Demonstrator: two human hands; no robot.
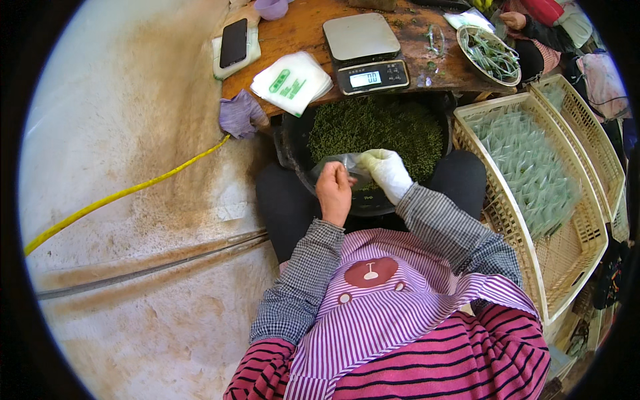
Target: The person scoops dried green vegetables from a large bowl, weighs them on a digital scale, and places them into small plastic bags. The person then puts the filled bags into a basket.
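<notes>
Two hands hold a small clear plastic pouch [347, 163] over a black round basin of green leaves [373, 127]: the bare left hand [335, 192] pinches its edge, the white-gloved right hand [387, 170] apparently clasps its mouth, below a grey digital scale [365, 52] on the wooden worktop [300, 30].

Wooden worktop [313, 30], digital scale [365, 53] near its edge, stack of white printed bags [291, 81], black phone [233, 42] on a white pad, purple cloth [241, 115], yellow hose [120, 195] across floor, pale slatted basket [567, 260] holding filled clear packets [530, 167], metal bowl [489, 55] of green sprigs.
</notes>
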